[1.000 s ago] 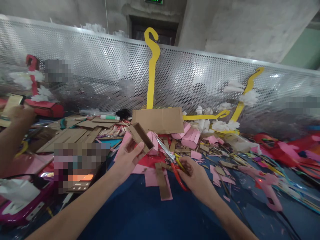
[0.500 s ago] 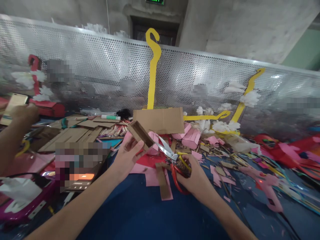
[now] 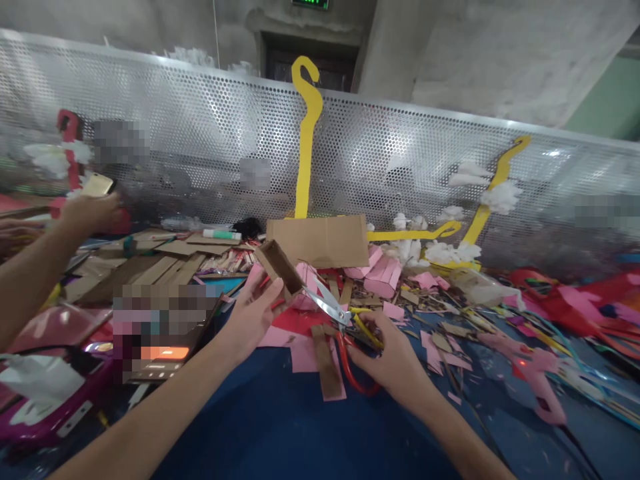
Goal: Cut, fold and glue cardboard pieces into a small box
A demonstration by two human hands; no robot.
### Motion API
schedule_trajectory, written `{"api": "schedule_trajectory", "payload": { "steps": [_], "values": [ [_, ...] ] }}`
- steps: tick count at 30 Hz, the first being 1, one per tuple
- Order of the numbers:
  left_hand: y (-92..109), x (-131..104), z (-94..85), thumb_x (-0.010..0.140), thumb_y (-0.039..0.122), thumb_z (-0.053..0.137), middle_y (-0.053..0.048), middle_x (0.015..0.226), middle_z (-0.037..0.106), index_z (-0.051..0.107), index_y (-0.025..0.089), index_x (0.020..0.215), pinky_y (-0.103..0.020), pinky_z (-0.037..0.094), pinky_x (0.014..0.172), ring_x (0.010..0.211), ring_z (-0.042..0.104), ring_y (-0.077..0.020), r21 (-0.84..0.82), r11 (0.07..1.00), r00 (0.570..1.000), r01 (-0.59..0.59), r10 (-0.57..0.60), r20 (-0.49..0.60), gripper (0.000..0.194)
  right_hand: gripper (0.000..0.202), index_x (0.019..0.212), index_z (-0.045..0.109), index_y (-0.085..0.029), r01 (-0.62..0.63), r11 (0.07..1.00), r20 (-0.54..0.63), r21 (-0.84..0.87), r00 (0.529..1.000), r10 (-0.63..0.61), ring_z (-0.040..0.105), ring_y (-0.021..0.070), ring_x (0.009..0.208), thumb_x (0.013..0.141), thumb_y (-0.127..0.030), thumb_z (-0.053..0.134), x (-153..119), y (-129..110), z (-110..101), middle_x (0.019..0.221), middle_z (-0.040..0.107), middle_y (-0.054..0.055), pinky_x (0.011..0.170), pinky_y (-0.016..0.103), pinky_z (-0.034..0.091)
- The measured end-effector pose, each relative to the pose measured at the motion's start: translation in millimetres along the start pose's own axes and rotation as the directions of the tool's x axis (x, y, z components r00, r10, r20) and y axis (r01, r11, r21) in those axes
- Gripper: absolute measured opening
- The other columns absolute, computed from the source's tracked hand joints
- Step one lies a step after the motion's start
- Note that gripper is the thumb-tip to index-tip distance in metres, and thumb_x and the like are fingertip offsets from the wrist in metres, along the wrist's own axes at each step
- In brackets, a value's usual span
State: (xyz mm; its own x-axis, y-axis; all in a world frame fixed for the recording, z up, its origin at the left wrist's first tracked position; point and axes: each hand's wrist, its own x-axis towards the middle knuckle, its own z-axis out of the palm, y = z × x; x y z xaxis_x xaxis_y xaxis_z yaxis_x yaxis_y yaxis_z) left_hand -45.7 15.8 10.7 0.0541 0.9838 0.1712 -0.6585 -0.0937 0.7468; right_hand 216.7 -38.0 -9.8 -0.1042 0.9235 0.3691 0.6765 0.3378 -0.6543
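Note:
A small open cardboard box point(image 3: 280, 265), tilted with its hollow side up, is gripped in my left hand point(image 3: 255, 317). My right hand point(image 3: 387, 353) has its fingers through the red and yellow handles of a pair of scissors point(image 3: 327, 303). The blades point up and left, and their tips are at the lower right end of the box; whether they touch it I cannot tell. Below the blades, a brown cardboard strip point(image 3: 326, 370) lies across pink paper point(image 3: 303, 353). Behind stands a larger cardboard piece point(image 3: 320, 241) with a tall yellow hook-shaped upright point(image 3: 304, 160).
A pink glue gun point(image 3: 530, 373) with a red light lies at the right. Paper and cardboard scraps point(image 3: 440, 343) litter the blue table point(image 3: 280, 427). At left are a purple tissue box point(image 3: 55, 420) and another person's hand point(image 3: 93, 213) with a phone point(image 3: 99, 185). A perforated metal panel point(image 3: 210, 147) stands behind.
The scissor handles have spread wider apart in my right hand, and the blades have shifted slightly. The other person's hand with the phone has moved right and up. My left hand has hardly moved.

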Motion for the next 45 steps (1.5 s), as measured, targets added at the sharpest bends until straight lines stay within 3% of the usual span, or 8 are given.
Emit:
{"api": "schedule_trajectory", "payload": {
  "steps": [10, 27, 34, 39, 45],
  "values": [
    [-1.8, -0.8, -1.7, 0.083, 0.026, 0.085, -0.006, 0.123, 0.073, 0.071, 0.025, 0.119, -0.041, 0.060, 0.095, 0.107, 0.070, -0.0229, 0.038, 0.999, 1.000, 0.001, -0.002, 0.030, 0.039, 0.031, 0.115, 0.066, -0.024, 0.030, 0.999, 0.045, 0.030, 0.998, -0.031, 0.069, 0.0241, 0.102, 0.085, -0.027, 0.071, -1.0, 0.8, -2.1, 0.112, 0.072, 0.005, 0.088, 0.037, 0.053],
    [-5.6, -1.0, -2.5, 0.082, 0.025, 0.085, -0.003, 0.114, 0.073, 0.067, 0.027, 0.116, -0.040, 0.060, 0.096, 0.102, 0.069, -0.0183, 0.093, 0.994, 0.998, -0.049, 0.044, 0.053, 0.039, 0.023, 0.109, 0.070, -0.023, 0.011, 0.999, -0.012, -0.031, 1.000, -0.011, 0.070, 0.0240, 0.093, 0.087, -0.031, 0.070, 0.4, -0.1, -6.5, 0.104, 0.075, 0.005, 0.080, 0.033, 0.052],
    [-6.3, -0.3, -4.4, 0.083, 0.028, 0.085, -0.004, 0.123, 0.072, 0.065, 0.027, 0.118, -0.041, 0.060, 0.095, 0.108, 0.070, -0.0213, 0.116, 0.992, 0.997, -0.050, 0.043, 0.058, 0.041, 0.023, 0.109, 0.070, -0.022, 0.000, 1.000, -0.010, -0.026, 1.000, -0.001, 0.070, 0.0242, 0.092, 0.087, -0.031, 0.071, 2.0, 0.5, -5.4, 0.104, 0.076, 0.005, 0.080, 0.034, 0.051],
    [-5.4, -0.6, -3.4, 0.084, 0.028, 0.084, -0.003, 0.116, 0.074, 0.065, 0.026, 0.117, -0.038, 0.061, 0.091, 0.103, 0.072, -0.0208, 0.099, 0.995, 0.998, -0.030, 0.023, 0.063, 0.038, 0.021, 0.108, 0.071, -0.023, -0.018, 1.000, -0.008, -0.008, 1.000, 0.018, 0.071, 0.0238, 0.089, 0.088, -0.030, 0.069, 1.1, -1.8, -6.8, 0.102, 0.077, 0.005, 0.078, 0.034, 0.052],
    [-2.6, -2.7, -0.1, 0.082, 0.026, 0.085, -0.005, 0.115, 0.076, 0.065, 0.025, 0.116, -0.042, 0.061, 0.093, 0.101, 0.075, -0.0234, 0.081, 0.997, 0.999, 0.000, -0.003, 0.035, 0.040, 0.024, 0.112, 0.070, -0.023, -0.025, 0.999, -0.008, 0.043, 1.000, 0.025, 0.073, 0.0265, 0.101, 0.090, -0.032, 0.066, 0.5, 0.6, -4.9, 0.110, 0.077, 0.007, 0.085, 0.037, 0.055]
  ]
}}
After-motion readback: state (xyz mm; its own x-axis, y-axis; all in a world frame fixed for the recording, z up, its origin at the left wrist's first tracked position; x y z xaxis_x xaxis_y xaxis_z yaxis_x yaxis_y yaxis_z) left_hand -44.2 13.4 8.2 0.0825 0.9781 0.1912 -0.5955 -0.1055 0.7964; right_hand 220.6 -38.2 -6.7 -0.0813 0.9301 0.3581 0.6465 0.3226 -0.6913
